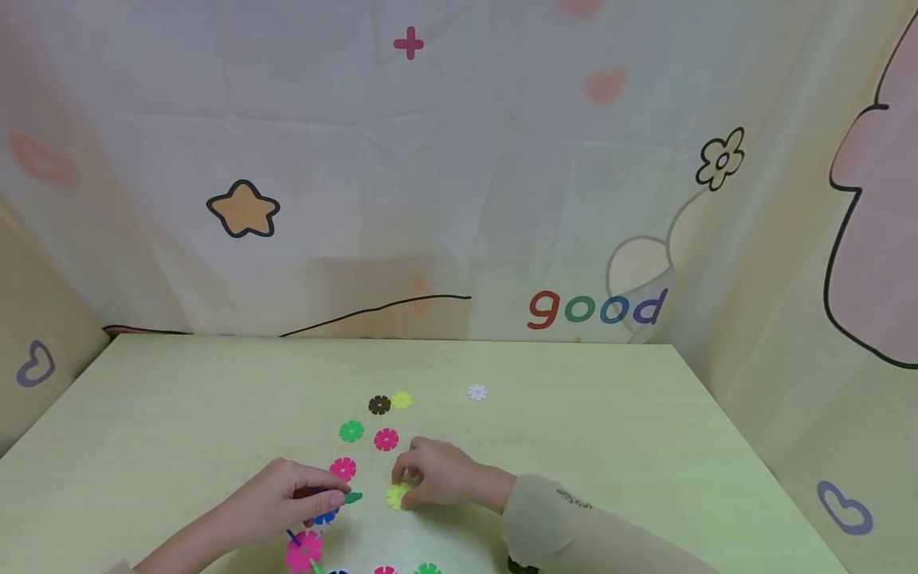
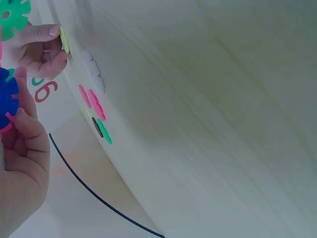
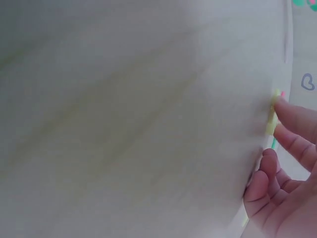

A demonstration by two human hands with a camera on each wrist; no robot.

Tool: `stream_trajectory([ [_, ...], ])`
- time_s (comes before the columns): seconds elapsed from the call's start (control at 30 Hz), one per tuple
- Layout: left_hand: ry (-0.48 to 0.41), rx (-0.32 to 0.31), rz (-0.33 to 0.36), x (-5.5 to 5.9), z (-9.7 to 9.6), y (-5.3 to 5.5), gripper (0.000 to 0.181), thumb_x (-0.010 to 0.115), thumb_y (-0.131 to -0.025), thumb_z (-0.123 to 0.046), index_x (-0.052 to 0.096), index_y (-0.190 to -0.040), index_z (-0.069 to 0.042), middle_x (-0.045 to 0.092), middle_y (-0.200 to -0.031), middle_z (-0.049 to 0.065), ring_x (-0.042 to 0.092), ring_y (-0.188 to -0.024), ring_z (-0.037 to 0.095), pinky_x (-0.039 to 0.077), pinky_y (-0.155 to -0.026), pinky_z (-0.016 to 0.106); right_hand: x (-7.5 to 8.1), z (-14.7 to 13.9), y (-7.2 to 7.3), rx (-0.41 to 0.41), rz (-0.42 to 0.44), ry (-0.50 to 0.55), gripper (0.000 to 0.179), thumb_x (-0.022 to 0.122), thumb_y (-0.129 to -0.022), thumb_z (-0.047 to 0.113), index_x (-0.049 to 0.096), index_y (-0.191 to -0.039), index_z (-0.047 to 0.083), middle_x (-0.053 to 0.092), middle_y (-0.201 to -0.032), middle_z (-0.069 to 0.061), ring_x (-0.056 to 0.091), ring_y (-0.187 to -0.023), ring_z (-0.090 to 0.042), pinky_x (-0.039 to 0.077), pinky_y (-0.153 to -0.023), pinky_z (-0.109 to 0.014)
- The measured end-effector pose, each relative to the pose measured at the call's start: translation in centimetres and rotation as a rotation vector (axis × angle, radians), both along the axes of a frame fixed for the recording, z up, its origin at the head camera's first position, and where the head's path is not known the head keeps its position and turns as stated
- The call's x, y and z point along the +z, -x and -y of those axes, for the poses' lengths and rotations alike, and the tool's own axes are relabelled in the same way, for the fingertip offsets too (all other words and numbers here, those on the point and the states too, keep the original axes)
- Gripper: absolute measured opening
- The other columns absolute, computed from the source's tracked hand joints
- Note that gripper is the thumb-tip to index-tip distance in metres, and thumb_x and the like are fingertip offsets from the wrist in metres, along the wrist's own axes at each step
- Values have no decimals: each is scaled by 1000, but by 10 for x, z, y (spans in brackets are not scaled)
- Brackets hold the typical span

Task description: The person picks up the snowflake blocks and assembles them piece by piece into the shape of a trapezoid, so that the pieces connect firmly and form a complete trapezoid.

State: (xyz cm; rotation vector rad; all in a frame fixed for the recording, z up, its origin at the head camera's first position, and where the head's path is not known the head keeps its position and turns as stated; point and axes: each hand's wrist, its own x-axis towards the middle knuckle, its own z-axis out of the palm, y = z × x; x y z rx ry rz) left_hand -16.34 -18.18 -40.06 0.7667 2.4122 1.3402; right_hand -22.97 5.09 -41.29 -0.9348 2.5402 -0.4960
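My left hand pinches a joined piece of notched plastic discs between thumb and fingers. In it show a blue disc, a green disc turned nearly edge-on, and a pink disc lower down. The left wrist view has the blue disc close at the fingertips, with another green disc above it. To the right, my right hand holds a yellow disc by its edge with thumb and fingertips, low over the table. A gap separates the yellow disc from the joined piece.
Beyond the hands lie loose discs: pink, another pink, green, brown, yellow and white. More discs are cut off at the bottom edge. A printed curtain hangs behind the table.
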Motion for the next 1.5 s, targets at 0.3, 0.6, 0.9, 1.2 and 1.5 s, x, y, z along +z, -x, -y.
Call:
stream_trajectory([
  [0.3, 21, 30, 2, 0, -3, 1, 26, 54, -86, -34, 65, -87, -10, 56, -61, -3, 48, -51, -1, 46, -47, 23, 2, -3, -5, -13, 41, 22, 19, 70, -74, 13, 53, -80, 19, 47, -67, 9, 41, -63, -4, 37, -59, -15],
  [0.6, 47, 60, -5, -2, -12, 5, 25, 53, -86, -37, 63, -81, -14, 54, -59, -5, 47, -52, 2, 42, -49, 20, 8, -27, -4, -158, 261, 319, 15, 61, -78, -2, 53, -82, 9, 50, -71, 1, 55, -58, -9, 49, -55, -22],
  [0.9, 18, 57, 12, -5, -25, 14, 32, 46, -90, -37, 64, -88, -11, 58, -62, -1, 50, -56, 4, 46, -55, 22, 28, -39, -8, -247, 422, 568, 10, 58, -81, -1, 54, -90, 0, 50, -73, -4, 62, -59, -24, 53, -56, -32],
  [1.2, -18, 49, 81, -6, -39, 19, 30, 49, -89, -34, 65, -90, -9, 60, -67, 2, 55, -60, 8, 48, -59, 22, 34, -37, -16, -293, 515, 652, 13, 59, -81, -1, 55, -93, -3, 50, -73, -4, 59, -53, -13, 53, -57, -32],
  [1.5, -12, 55, 96, -4, -46, 19, 26, 54, -87, -30, 66, -90, -7, 60, -68, 1, 54, -59, 8, 49, -57, 23, 30, -37, -19, -288, 512, 675, 13, 59, -80, -1, 55, -93, -4, 51, -71, -3, 59, -53, -11, 53, -59, -36],
])
